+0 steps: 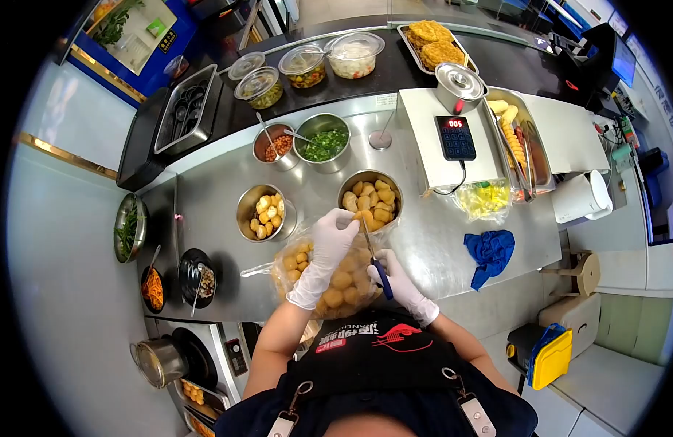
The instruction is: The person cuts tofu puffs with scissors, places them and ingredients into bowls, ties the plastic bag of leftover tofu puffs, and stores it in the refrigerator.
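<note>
My left hand (335,244), in a white glove, pinches a golden fried ball (364,217) over the front rim of a steel bowl (341,202) of similar golden pieces. My right hand (398,280), also gloved, is shut on a pair of scissors (381,271) with dark blue handles. The blades point up toward the held ball; whether they touch it I cannot make out. Beneath my hands lies a clear plastic bag (341,280) full of round golden balls. Left of my left hand stands another steel bowl (246,227) with pale-faced golden pieces.
Behind are steel pots of chopped greens (326,146) and a red-brown topping (278,148). A blue cloth (489,256) and a bag of yellow-green food (483,198) lie right. Black bowls (193,266) stand left. A digital keypad (455,138) sits on a white box.
</note>
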Motion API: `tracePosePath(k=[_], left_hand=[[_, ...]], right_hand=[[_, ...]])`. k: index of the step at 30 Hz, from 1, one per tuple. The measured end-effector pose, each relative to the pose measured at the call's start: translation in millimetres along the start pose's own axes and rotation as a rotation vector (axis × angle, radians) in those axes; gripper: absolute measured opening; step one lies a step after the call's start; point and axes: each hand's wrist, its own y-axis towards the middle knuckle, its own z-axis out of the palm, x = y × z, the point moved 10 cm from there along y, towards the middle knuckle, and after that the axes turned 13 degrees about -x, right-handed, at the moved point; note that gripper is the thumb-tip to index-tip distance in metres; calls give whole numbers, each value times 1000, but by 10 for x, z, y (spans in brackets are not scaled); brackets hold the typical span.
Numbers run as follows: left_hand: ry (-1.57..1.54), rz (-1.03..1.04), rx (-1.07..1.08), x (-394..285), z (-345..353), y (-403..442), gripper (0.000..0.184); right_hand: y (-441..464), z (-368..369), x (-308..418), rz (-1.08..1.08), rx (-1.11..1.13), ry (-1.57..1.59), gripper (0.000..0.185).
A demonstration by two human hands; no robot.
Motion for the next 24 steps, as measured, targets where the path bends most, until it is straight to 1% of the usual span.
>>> tracePosePath(k=[3, 4, 7, 10, 14, 17, 19, 20, 21, 22, 23, 24], left_hand=[[24, 32, 50, -8, 67, 6, 15], [30, 40, 62, -13, 84, 11, 15], [15, -10, 74, 92, 112, 82, 15], [-14, -128, 115, 110, 142, 117, 16], [-83, -176, 88, 205, 105, 179, 19], [-67, -68, -20, 31, -168, 251, 17], [238, 46, -4, 35, -440, 303, 18], [374, 5, 109, 145, -493, 282, 20], [506, -37, 225, 267, -549, 239, 22], [704, 43, 350, 365, -568, 179, 18], [827, 101, 378, 506, -580, 131, 17], [951, 159, 405, 696, -586, 74, 16]], right_hand=[[-20, -7, 7, 80, -12, 69, 44], [-18, -11, 20, 69, -26, 95, 43], [-20, -30, 13, 46, -60, 152, 38], [-18, -71, 2, 56, -90, 176, 34], [23, -178, 15, 101, -159, 232, 32], [60, -275, -9, 123, -201, 257, 35], [54, -310, -81, 115, -204, 276, 36], [49, -305, -102, 127, -178, 282, 38], [42, -291, -62, 101, -173, 248, 34], [21, -273, 4, 75, -168, 215, 30], [12, -257, 64, 45, -164, 181, 26], [8, -229, 66, 53, -154, 166, 27]])
